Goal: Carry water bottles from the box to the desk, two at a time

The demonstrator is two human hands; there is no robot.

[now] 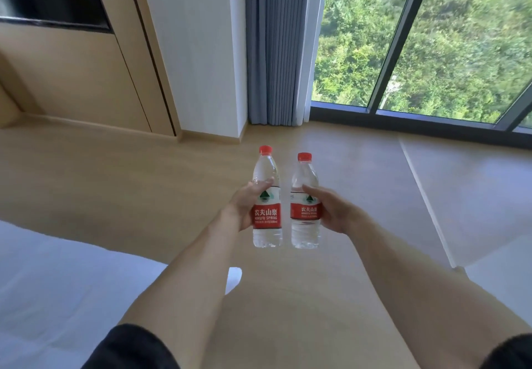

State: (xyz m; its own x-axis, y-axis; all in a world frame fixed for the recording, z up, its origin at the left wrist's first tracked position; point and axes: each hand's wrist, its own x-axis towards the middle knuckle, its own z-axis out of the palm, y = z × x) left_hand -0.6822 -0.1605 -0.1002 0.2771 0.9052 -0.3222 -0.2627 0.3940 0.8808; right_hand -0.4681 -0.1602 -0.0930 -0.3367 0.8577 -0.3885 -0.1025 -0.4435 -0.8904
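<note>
Centre frame: left hand (244,207) grips left bottle (266,198), right hand (331,210) grips right bottle (305,204). 2 bottles upright, just beside each other, above wood floor (115,181).

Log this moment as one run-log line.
left hand: holds left bottle upright | right hand: holds right bottle upright | box, desk: unseen
</note>
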